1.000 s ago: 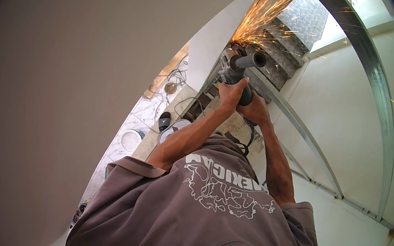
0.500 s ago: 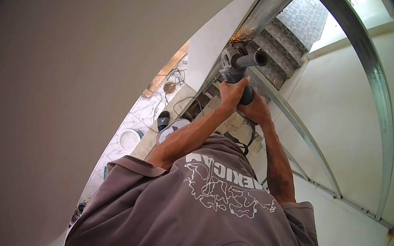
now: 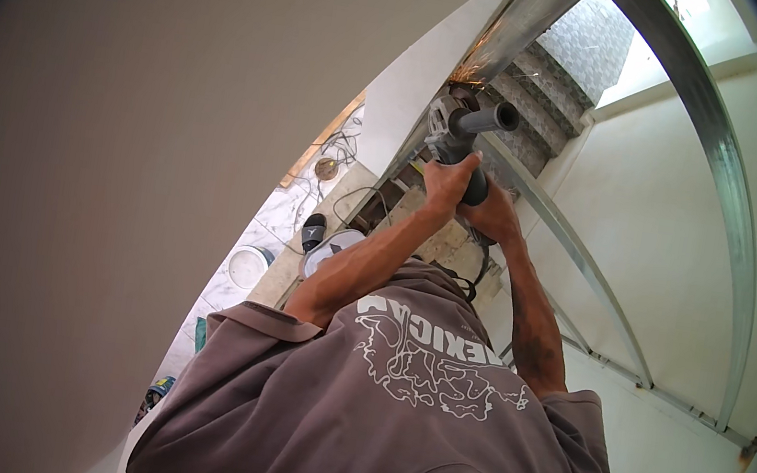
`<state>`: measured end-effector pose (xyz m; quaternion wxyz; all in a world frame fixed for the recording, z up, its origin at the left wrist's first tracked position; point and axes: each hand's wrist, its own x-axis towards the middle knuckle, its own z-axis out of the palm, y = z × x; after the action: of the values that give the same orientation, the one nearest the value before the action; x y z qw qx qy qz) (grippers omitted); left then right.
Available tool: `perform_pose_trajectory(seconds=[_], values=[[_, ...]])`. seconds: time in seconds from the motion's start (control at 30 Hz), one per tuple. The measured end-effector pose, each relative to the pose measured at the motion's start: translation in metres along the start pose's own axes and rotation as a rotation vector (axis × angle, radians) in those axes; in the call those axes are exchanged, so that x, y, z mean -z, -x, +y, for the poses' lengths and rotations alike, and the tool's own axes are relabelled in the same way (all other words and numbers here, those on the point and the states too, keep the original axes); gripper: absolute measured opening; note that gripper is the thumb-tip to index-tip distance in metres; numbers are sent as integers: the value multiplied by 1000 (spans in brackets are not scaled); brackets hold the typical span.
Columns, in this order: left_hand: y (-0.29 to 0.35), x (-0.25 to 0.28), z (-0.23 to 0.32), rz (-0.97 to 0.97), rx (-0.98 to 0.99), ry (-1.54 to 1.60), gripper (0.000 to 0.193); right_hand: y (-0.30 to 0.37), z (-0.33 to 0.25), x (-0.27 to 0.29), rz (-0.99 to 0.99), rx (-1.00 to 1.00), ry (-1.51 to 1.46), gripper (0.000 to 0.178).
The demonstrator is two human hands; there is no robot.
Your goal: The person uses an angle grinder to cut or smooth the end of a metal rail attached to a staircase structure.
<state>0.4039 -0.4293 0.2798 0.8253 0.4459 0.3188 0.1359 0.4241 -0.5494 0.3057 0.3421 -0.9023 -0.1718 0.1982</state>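
Note:
An angle grinder [image 3: 452, 131] is held up in front of me, its side handle sticking out to the right. My left hand [image 3: 447, 180] is closed round the grinder's body from the left. From the other side, my right hand [image 3: 495, 212] grips the rear of the tool; its fingers are partly hidden. The grinder's disc end meets a metal beam [image 3: 513, 33], and orange sparks [image 3: 470, 66] fly up along the metal there.
Stone-patterned stairs [image 3: 539, 90] lie beyond the beam. Metal frame bars [image 3: 719, 120] curve down the right side. At left are a white bucket [image 3: 249, 268], a black slide sandal [image 3: 313, 231], loose cables [image 3: 338, 146] and a wooden board [image 3: 319, 141]. A large pale wall [image 3: 148, 156] fills the left.
Sparks now stream farther up along the beam. Both hands keep hold of the grinder, which has barely shifted, and the view has moved slightly.

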Motion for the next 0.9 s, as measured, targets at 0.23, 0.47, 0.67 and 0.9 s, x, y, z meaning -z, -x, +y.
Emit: perform_pose_trajectory(seconds=[0.23, 0.47, 0.67, 0.9], values=[[-2, 2, 0, -20, 8, 27, 36, -1, -3, 1, -17, -14, 19, 62], [-3, 4, -4, -15, 44, -59, 35, 5, -10, 4, -39, -47, -18, 63], [-2, 3, -3, -3, 40, -34, 35, 1, -4, 1, -20, -28, 10, 65], [-8, 3, -13, -19, 24, 25, 35, 2, -4, 1, -11, -28, 8, 63]])
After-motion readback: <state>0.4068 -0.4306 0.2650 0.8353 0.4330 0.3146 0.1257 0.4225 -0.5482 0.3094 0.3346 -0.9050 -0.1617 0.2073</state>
